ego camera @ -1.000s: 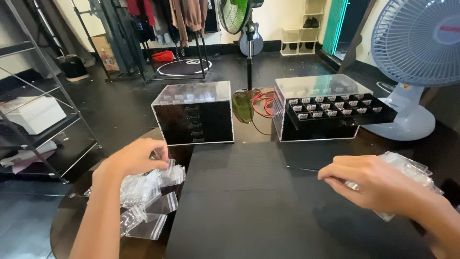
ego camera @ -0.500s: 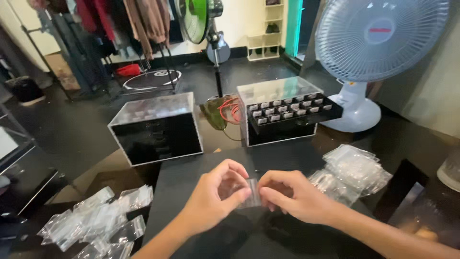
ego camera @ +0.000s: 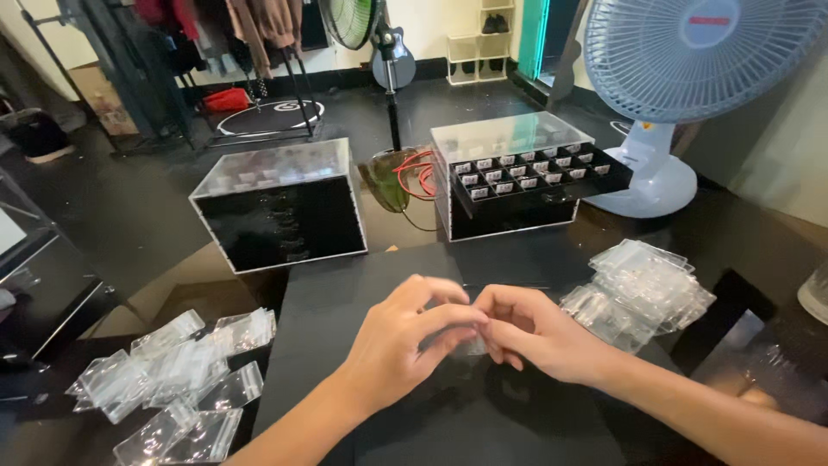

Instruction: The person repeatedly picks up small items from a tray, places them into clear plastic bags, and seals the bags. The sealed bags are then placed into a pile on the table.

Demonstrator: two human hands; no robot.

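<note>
My left hand [ego camera: 405,341] and my right hand [ego camera: 533,332] meet over the middle of a black mat [ego camera: 362,293], both pinching one small clear zip bag [ego camera: 475,345] that is mostly hidden between the fingers. A heap of clear zip bags [ego camera: 172,380] lies to the left of my left arm. Another stack of clear bags [ego camera: 642,289] lies just right of my right hand. Behind the hands stand two black drawer boxes with clear tops, the left box [ego camera: 280,207] closed and the right box [ego camera: 517,177] with a compartmented drawer pulled out.
A white table fan [ego camera: 690,69] stands at the back right of the table. A green object with red cable [ego camera: 397,177] lies between the two boxes. A metal shelf rack [ego camera: 34,259] stands on the left, and a clothes rack on the floor behind.
A second ago my hands were apart at the two bag piles. They came together at the centre holding one bag, and now the fingers close tighter around it.
</note>
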